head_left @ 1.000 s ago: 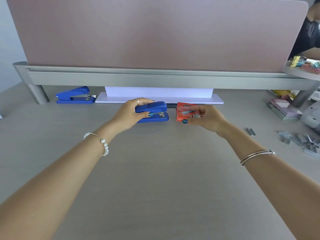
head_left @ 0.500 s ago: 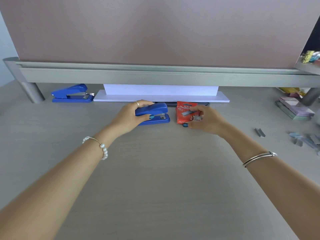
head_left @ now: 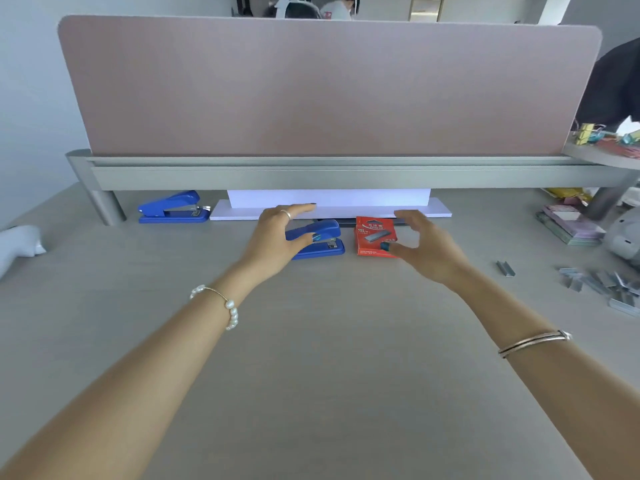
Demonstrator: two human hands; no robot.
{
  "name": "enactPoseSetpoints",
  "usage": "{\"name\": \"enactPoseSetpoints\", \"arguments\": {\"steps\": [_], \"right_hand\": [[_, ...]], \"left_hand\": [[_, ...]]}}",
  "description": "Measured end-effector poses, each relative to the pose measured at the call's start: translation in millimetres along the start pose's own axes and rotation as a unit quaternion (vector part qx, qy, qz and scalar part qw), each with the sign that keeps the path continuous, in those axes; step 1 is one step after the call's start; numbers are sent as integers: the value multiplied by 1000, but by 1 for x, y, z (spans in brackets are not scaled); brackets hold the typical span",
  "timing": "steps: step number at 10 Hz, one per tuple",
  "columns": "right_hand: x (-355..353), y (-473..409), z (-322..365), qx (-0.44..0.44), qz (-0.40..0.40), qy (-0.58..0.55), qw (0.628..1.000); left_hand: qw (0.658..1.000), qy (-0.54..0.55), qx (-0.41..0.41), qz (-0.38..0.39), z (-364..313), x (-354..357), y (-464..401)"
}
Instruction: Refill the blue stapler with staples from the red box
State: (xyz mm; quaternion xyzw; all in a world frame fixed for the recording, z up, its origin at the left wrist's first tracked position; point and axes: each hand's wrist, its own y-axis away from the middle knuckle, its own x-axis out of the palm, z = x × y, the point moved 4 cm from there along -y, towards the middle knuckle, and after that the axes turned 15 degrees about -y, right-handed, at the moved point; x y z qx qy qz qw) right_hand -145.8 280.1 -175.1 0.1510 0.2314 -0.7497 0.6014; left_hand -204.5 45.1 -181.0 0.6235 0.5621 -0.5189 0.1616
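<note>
Compared with half a second ago, both hands have been opened. The left hand was closed over the blue stapler; now its fingers are spread, and only the thumb tip is seen over the stapler's top. The right hand was holding the red box; now its fingers are curved open around the box, and the thumb tip lies against the front of the box. Whether it really touches cannot be told. The stapler and the box stand on the table, just beside each other, near the far edge. More of the pink divider panel is seen than before, with its rounded upper corners.

The stapler is of glossy blue plastic with a small metal part at its front end. The box is a small flat carton, red, with a picture of a grey staple strip. The table top is matte, pale grey, with a fine wood-like grain. A second blue stapler is standing at the left under the grey metal rail, and white flat boards lie behind the hands. Loose metal staple strips are scattered at the right. A pearl bracelet is worn on the left wrist and a thin metal bangle on the right.
</note>
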Motion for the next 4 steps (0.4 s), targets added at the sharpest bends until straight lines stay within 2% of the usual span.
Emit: {"name": "enactPoseSetpoints", "arguments": {"steps": [2,4], "right_hand": [[-42,73,57,-92,-71,-83,990],[-84,178,116,-173,-110,-111,972]], "left_hand": [[993,67,41,-91,-61,-62,41],[977,113,86,-157,-130,-139,125]]}}
